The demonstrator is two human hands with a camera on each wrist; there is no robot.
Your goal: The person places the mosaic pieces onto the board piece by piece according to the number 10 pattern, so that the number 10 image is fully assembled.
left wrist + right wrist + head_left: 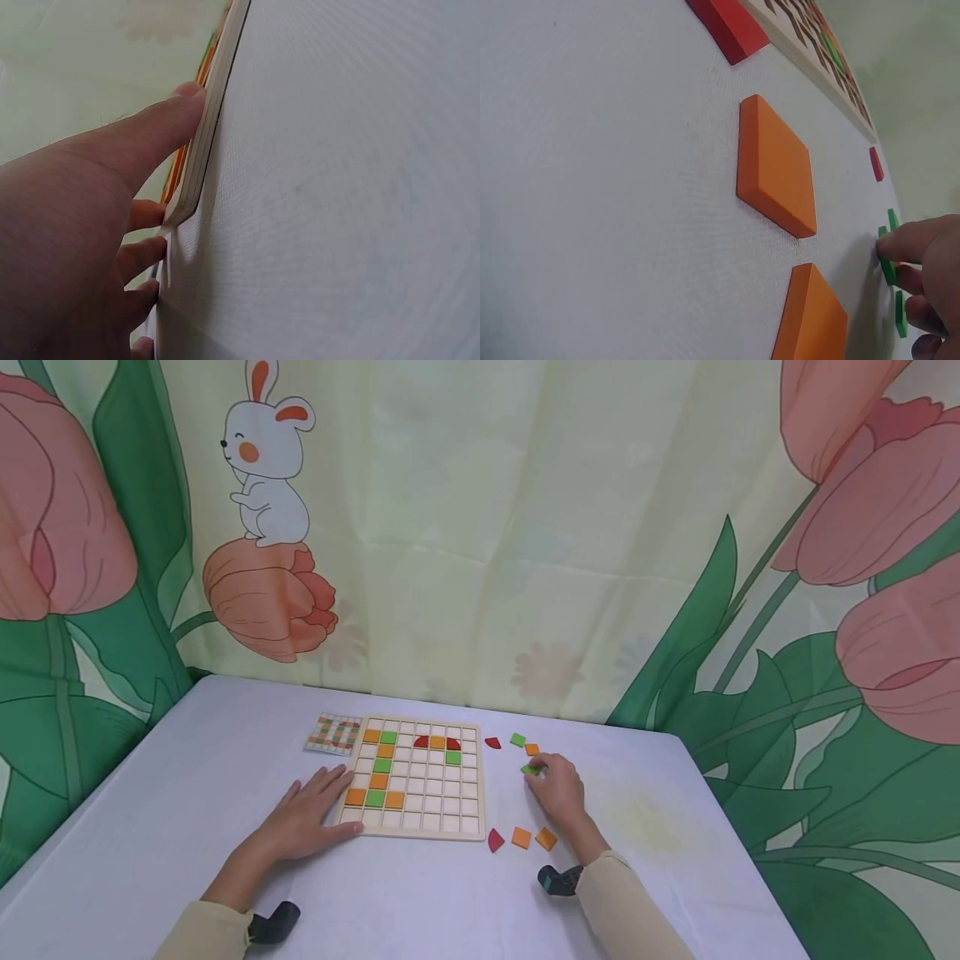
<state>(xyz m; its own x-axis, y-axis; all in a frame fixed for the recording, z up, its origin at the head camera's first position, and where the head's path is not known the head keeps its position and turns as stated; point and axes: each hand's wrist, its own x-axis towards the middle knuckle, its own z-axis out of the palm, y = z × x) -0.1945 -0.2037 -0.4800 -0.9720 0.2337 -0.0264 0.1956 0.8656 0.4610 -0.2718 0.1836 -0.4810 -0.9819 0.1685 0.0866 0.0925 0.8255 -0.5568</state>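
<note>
A square wooden grid board (pixel 442 793) lies on the table, holding orange and green square tiles on its left side and red quarter-round pieces, an orange tile and a green tile (pixel 453 757) near the top right. My left hand (pixel 303 818) rests at the board's lower left corner, fingers spread, thumb (pixel 165 127) on the front edge. Right of the board, my right hand (pixel 558 789) pinches a green square tile (pixel 886 259) between thumb and fingertips. Beside those fingers are an orange tile (pixel 532 749) and another green tile (pixel 517 739).
A patterned card (pixel 333 733) lies at the board's upper left. Nearer me are two loose orange tiles (pixel 521 837) and a red quarter-round piece (pixel 496 840); another red piece (pixel 492 743) lies by the upper right edge. A printed curtain (pixel 487 527) hangs behind the white-covered table (pixel 420 902).
</note>
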